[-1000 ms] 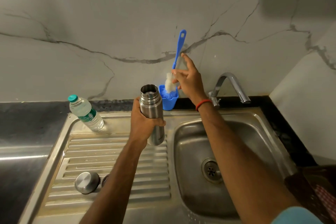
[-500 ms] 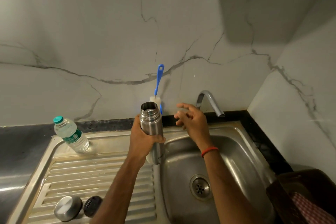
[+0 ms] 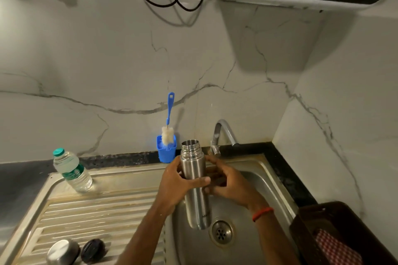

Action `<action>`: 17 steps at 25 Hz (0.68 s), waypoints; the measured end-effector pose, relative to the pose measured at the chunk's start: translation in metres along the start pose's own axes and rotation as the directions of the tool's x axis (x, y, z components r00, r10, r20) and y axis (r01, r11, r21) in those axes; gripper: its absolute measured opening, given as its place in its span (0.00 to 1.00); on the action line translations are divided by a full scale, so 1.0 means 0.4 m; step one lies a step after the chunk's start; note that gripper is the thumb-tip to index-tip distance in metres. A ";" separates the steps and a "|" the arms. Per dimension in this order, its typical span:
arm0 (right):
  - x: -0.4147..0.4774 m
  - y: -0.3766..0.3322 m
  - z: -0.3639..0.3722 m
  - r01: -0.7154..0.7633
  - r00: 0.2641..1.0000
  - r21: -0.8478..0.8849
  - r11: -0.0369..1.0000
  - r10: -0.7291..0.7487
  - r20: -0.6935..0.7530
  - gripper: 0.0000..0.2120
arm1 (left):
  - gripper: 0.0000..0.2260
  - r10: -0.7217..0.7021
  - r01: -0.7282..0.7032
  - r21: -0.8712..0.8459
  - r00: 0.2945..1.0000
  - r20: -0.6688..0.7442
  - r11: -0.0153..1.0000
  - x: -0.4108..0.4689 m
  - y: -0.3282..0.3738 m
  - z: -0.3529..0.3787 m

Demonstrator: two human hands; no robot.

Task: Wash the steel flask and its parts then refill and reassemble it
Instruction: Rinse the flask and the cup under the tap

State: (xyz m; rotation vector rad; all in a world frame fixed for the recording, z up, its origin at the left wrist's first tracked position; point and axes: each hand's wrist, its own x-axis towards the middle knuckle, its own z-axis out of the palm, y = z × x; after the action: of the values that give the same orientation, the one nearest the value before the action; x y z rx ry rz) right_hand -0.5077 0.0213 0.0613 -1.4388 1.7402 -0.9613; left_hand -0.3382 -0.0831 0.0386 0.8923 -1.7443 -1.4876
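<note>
Both hands hold the steel flask (image 3: 195, 185) upright over the sink basin (image 3: 269, 180), its open threaded mouth at the top and its base hanging just above and left of the drain (image 3: 221, 232). The left hand (image 3: 175, 183) has its grip clamped round the flask's upper body, thumb across the front. The right hand (image 3: 229, 183) is closed against the flask's right side, fingers curled behind it; a red band (image 3: 262, 213) sits on that wrist. Just behind the flask's mouth stands the curved tap (image 3: 224, 131), and to its left a blue holder (image 3: 167, 151) carries a bottle brush (image 3: 169, 122) leaning on the marble wall. On the ribbed drainboard (image 3: 97, 217), well apart from the flask, lie a steel cap (image 3: 62, 251) and a dark stopper (image 3: 93, 250) side by side at the near edge. A plastic water bottle (image 3: 72, 171) with a teal cap stands at the drainboard's far left corner. A dark basket (image 3: 336, 217) with a checked cloth sits on the bench at right
</note>
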 end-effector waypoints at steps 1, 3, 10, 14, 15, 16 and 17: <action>-0.006 -0.003 0.002 -0.008 0.999 0.001 1.000 0.008 0.050 0.45 | 0.34 -0.007 0.007 0.000 1.000 -0.001 1.000 -0.007 0.005 0.012; -0.011 -0.003 0.013 0.011 0.999 0.055 0.998 -0.013 0.040 0.51 | 0.34 -0.029 0.029 0.008 0.999 0.019 1.000 -0.015 0.012 0.034; -0.023 0.074 0.041 0.013 0.995 0.208 0.978 0.008 -0.099 0.45 | 0.25 -0.163 0.158 0.067 0.984 0.076 0.985 -0.038 0.011 0.090; -0.046 0.148 0.047 -0.048 0.984 0.210 0.976 0.082 -0.157 0.38 | 0.23 -0.270 0.263 0.093 0.960 0.072 0.960 -0.039 0.004 0.143; -0.048 0.169 0.047 -0.056 0.982 0.211 0.976 0.092 -0.162 0.37 | 0.24 -0.285 0.275 0.116 0.955 0.078 0.954 -0.033 -0.004 0.155; -0.049 0.192 0.045 -0.066 0.980 0.218 0.974 0.104 -0.171 0.38 | 0.24 -0.298 0.285 0.138 0.951 0.080 0.948 -0.026 -0.012 0.171; -0.049 0.211 0.044 -0.075 0.976 0.226 0.971 0.118 -0.182 0.38 | 0.23 -0.306 0.291 0.155 0.949 0.079 0.944 -0.015 -0.019 0.185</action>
State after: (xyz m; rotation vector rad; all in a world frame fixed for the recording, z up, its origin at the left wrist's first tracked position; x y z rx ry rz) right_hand -0.5307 0.0486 -0.0195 -1.1419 1.7621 -1.2323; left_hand -0.3962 -0.0397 0.0213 1.2188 -1.8709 -1.6406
